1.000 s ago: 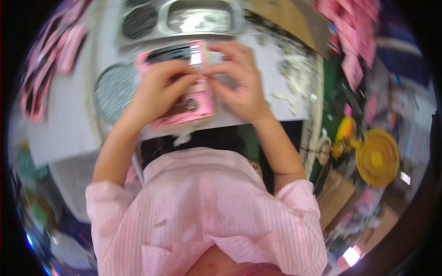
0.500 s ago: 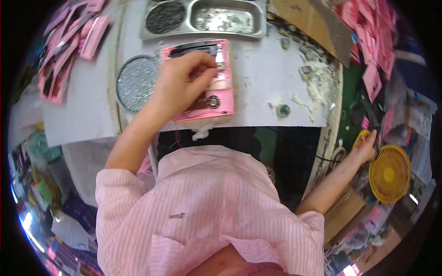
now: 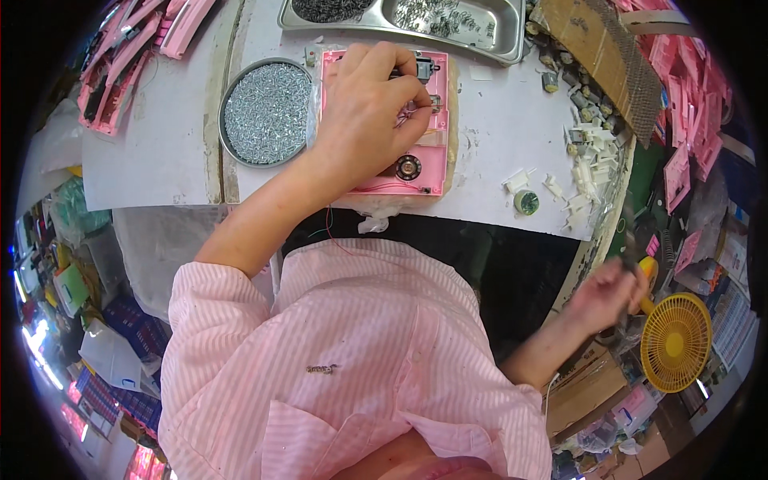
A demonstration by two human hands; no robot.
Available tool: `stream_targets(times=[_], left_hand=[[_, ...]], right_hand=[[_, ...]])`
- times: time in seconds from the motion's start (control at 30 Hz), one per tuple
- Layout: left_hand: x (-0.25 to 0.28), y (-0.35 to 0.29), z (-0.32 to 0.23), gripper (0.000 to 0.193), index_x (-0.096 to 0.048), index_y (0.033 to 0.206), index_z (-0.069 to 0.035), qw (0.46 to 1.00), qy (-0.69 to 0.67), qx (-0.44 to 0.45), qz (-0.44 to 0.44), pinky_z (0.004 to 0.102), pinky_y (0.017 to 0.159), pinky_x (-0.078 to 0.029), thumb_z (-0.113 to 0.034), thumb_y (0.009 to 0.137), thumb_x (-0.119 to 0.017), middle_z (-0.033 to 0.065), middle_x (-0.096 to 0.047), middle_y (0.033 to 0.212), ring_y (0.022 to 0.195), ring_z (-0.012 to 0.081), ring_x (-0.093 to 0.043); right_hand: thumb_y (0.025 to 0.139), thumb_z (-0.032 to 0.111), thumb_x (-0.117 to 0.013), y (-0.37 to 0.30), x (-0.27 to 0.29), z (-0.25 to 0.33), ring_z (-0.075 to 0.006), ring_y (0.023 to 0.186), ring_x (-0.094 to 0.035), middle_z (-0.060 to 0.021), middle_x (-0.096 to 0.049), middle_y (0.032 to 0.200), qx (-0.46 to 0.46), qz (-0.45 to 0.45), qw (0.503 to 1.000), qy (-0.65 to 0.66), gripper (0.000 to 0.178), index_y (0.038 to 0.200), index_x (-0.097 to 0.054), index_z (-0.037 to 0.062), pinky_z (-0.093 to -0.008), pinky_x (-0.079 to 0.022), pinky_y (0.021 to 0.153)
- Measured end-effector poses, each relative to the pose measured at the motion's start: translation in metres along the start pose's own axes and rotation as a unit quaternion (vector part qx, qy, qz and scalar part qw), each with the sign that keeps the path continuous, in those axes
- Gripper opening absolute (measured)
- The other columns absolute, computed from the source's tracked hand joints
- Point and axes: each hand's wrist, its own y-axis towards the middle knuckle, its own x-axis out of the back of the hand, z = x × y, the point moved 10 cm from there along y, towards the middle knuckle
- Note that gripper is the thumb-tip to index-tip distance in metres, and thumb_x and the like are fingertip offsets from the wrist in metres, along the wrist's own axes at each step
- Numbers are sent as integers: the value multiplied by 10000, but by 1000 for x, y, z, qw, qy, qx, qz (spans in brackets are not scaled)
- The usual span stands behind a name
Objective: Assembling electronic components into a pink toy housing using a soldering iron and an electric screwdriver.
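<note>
A pink plastic casing (image 3: 436, 172) lies on the white worktable, with a round speaker (image 3: 408, 167), thin wires and dark parts inside. My left hand (image 3: 372, 100) reaches over it, thumb and forefinger pinched together near its right side. Whatever is between those fingertips is too small to make out, and the hand hides much of the casing's left half. Off the table's right edge, my right hand (image 3: 604, 296) is smeared by motion, its fingers curled around a dark, elongated tool (image 3: 628, 292) whose kind I cannot tell.
A round tray of small silvery screws (image 3: 268, 112) stands left of the casing. Behind it sits a two-part metal tray (image 3: 512, 48) with small parts. White plastic pieces (image 3: 588, 168) and a green-topped roll (image 3: 526, 202) lie right. A yellow fan (image 3: 676, 342) stands beyond my right hand.
My right hand has come inward and down from the far right with the dark tool. My left hand stays over the casing. The whole view has shifted, moving the table's things rightward.
</note>
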Motion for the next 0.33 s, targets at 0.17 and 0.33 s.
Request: stream_targets(times=[0.17,0.33], left_hand=[[-2,0,3,77,-693,752,-103,1000,22,19,5,436,859,-374,-138,732,-758,7,-572,1019,992,270,-503],[-3,-2,4,103,-720,800,-117,999,46,20,6,406,901,-370,-158,721,-772,18,-581,1023,968,253,-524]], right_hand=[[818,-31,-749,-57,-157,-43,-82,662,-571,-57,-636,856,-37,244,966,-79,268,1042,-604,-5,-216,-470,614],[822,14,-799,-73,-198,-60,-88,795,-618,-69,-674,916,-46,332,936,-103,313,1071,-610,1,-207,-489,726]])
